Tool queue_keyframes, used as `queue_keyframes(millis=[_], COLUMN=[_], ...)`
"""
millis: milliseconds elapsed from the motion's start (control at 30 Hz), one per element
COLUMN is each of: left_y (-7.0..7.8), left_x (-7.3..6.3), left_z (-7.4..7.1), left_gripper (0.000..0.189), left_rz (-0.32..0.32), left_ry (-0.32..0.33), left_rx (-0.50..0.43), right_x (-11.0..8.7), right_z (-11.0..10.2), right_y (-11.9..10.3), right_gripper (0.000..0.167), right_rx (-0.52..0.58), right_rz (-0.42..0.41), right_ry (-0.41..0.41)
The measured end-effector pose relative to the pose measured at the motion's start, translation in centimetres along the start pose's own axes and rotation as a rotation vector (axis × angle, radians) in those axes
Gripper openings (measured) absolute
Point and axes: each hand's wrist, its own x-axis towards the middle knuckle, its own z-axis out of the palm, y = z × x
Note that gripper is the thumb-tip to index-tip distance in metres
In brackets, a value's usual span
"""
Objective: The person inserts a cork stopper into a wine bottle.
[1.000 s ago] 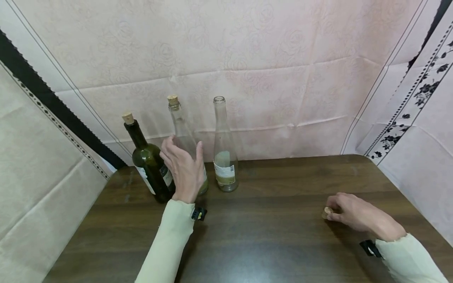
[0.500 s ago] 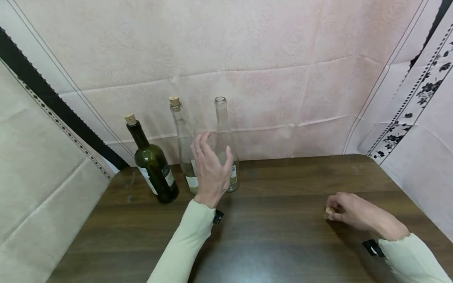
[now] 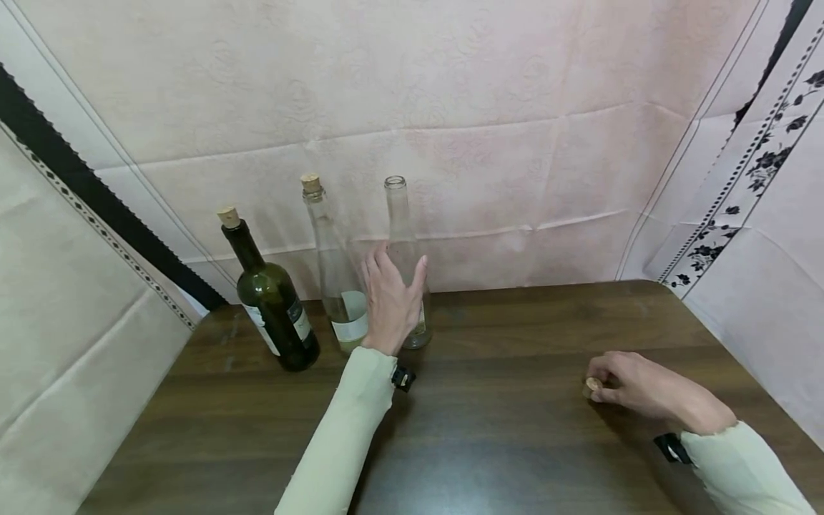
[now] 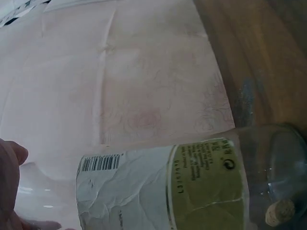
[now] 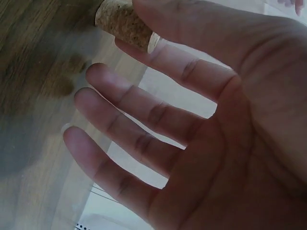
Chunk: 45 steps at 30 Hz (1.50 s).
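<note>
My left hand (image 3: pixel 391 300) is around the uncorked clear glass bottle (image 3: pixel 400 214), fingers on its left and thumb on its right. In the left wrist view, fingertips lie against the glass beside the bottle's white and olive label (image 4: pixel 158 187). A cork (image 4: pixel 280 212) shows in the glass by the base; whether inside or behind is unclear. My right hand (image 3: pixel 650 390) pinches another cork (image 5: pixel 127 24) between thumb and index finger, low over the table at the right. Its other fingers are extended in the right wrist view.
Left of my left hand stand a clear bottle (image 3: pixel 331 265) with a cork in its mouth and a dark green wine bottle (image 3: pixel 267 290), also corked. They stand near the back of the brown wooden table (image 3: pixel 489 400). Pale patterned cloth (image 3: pixel 502 143) hangs behind and at both sides.
My left hand has moved right, from the corked clear bottle to the uncorked one, and its fingers have come round it. My right hand stays in place with the cork.
</note>
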Motion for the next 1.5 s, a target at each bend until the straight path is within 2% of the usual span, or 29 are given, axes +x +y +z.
queue_keyframes(millis=[167,433,633,933,1333,1500], left_y=[0.0,0.2,0.4,0.8,1.4,1.6], left_x=[0.2,-0.2,-0.8,-1.8,-3.2,-3.9], left_z=[-0.2,-0.8,-1.5,-2.5,-3.8,-4.3], left_gripper=[0.063,0.059,0.058,0.057,0.054,0.053], left_rz=[-0.005,-0.002,-0.005,-0.008,0.013,0.032], left_ry=[-0.019,-0.032,-0.065,-0.11,-0.152,-0.161], left_rx=[-0.026,-0.033,-0.035,-0.009,0.014,0.013], right_x=[-0.1,-0.1,-0.1,0.0,0.0,0.2], right_z=[0.0,-0.5,-1.0,-1.8,-3.2,-3.7], right_y=[-0.1,-0.5,-1.1,-2.7,-5.1,-6.0], right_gripper=[0.016,0.013,0.008,0.013,0.003,0.001], right_rx=[-0.043,-0.071,-0.103,-0.164,-0.125,-0.136], right_rz=[-0.018,0.003,-0.05,-0.091,-0.075,-0.099], right_ry=[0.049,0.094,0.16,0.291,0.326,0.363])
